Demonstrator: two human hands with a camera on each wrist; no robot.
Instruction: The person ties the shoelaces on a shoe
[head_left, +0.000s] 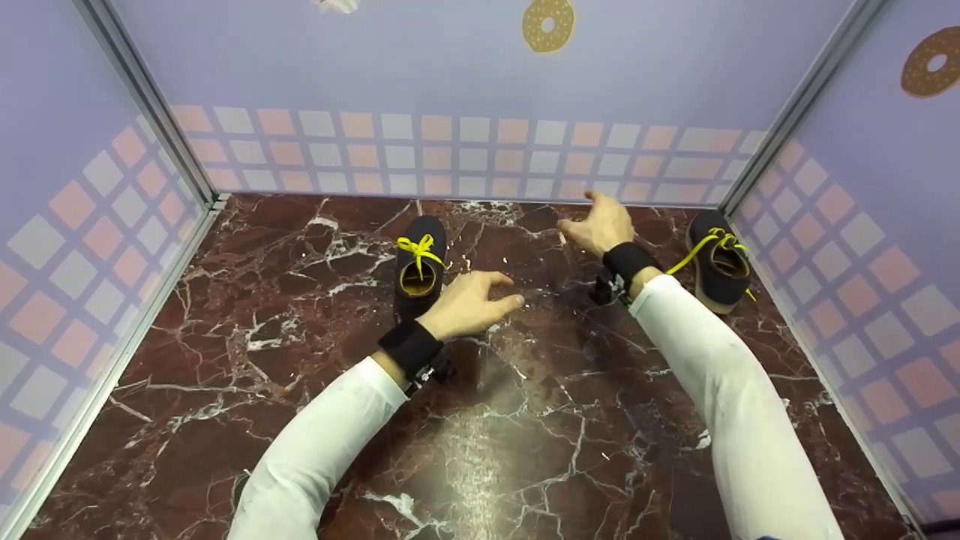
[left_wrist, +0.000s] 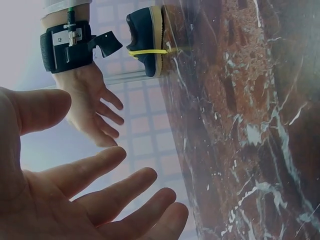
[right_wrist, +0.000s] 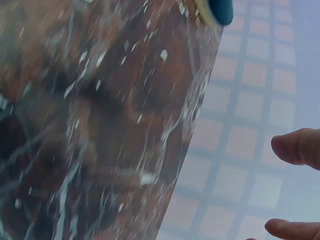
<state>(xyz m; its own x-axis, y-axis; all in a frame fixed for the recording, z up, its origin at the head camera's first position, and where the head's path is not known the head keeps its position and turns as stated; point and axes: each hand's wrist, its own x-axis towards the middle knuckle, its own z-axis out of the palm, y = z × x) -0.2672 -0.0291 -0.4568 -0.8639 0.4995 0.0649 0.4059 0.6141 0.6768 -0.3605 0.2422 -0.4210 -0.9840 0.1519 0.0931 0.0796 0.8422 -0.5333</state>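
Observation:
Two dark shoes with yellow laces stand on the marbled surface. In the head view the left shoe [head_left: 430, 225] has its lace tied in a bow, and my left hand [head_left: 470, 304] hovers beside its heel end, fingers spread. The right shoe [head_left: 724, 289] sits by the right wall with a lace trailing out to its left. My right hand [head_left: 604, 225] is raised between the shoes near the back wall, fingers apart and holding nothing. The left wrist view shows my left fingers [left_wrist: 110, 195] relaxed, with the right shoe [left_wrist: 145, 40] beyond them.
Lilac walls with pink and white checks, such as the back wall [head_left: 450, 82], enclose the dark red marbled surface [head_left: 300, 420] on three sides. Grey metal corner posts [head_left: 150, 97] join the walls. Both wrists wear black straps with small cameras.

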